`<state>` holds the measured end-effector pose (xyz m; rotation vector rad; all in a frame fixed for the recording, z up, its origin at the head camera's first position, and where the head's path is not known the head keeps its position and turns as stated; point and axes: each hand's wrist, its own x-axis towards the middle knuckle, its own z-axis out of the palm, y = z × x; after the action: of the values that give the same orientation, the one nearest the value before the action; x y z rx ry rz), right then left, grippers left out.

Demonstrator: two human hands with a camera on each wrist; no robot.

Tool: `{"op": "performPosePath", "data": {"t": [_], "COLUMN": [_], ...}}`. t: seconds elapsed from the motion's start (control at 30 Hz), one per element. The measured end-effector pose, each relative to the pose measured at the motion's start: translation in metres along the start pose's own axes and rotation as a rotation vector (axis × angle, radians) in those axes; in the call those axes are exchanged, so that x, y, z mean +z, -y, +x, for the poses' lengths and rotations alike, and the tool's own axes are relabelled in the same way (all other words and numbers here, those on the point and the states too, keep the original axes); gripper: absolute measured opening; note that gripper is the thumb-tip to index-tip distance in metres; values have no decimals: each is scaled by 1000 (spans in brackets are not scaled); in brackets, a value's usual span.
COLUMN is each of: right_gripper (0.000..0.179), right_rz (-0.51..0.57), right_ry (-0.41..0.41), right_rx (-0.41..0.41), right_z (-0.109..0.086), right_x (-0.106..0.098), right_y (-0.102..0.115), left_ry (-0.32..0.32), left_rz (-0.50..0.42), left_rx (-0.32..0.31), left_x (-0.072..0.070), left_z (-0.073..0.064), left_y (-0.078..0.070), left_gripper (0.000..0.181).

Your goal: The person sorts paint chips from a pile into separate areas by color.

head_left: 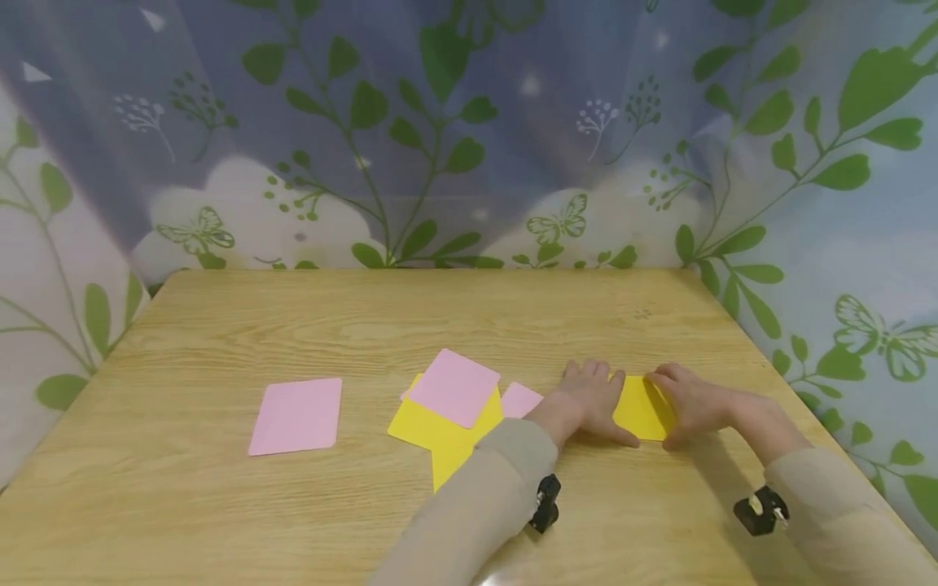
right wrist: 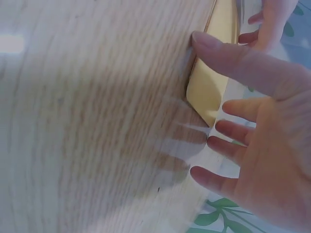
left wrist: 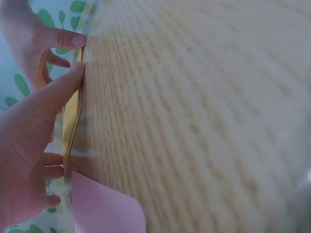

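Note:
A small stack of yellow cards [head_left: 636, 409] lies on the right part of the table between both hands. My left hand [head_left: 589, 399] is at its left end, thumb at the near edge and straight fingers spread toward the far side. At the right end is my right hand [head_left: 694, 403], with its thumb along the near edge. Its other fingers stretch, spaced apart, around the far corner in the right wrist view. Thin layered edges of the yellow stack [left wrist: 72, 114] show in the left wrist view. Behind my left wrist a pink card [head_left: 520, 398] is partly covered.
Left of my left forearm, a pink card [head_left: 454, 387] overlaps several yellow cards [head_left: 416, 425] on the wooden table [head_left: 220, 505]. Another pink card [head_left: 296, 417] lies alone farther left. A leaf-patterned curtain [head_left: 410, 163] hangs behind the table and along its sides.

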<state>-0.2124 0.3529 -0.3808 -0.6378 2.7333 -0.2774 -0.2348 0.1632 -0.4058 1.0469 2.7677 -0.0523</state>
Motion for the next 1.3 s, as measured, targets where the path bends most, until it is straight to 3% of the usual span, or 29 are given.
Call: {"op": "performPosePath", "data": {"t": [0.13,0.3,0.53,0.67,0.87,1.13,1.3], "right_gripper": [96,80,59,59,62,74,80], "right_rz": [28,29,-134,-203,-205,-209,-201], "right_ry": [-13,-140,-306,-327,-342,-362,-360], "right_rx": [13,-26,-64,-48,-26,-19,-23], "right_z": [0,2,18,31,51,83,95], "right_x": [1,-4,-15,-17,-19,-18,-16], "right_y": [1,6,27,39,63,101,130], "left_ry": [-4,-86,-191,-216,-256,-376,-379], "left_rz": [-5,47,2,6,-11,82,94], "left_rx": [-9,5,1,-18,-18,99,121], "left_x": [1,-2,-22,-26,-27,-29,-28], "left_z": [-2,-5,-28,-42,-63,-99,-119], "left_y": [5,20,67,100,140,174,192], "left_gripper": [104,99,86,78,66,38,37]}}
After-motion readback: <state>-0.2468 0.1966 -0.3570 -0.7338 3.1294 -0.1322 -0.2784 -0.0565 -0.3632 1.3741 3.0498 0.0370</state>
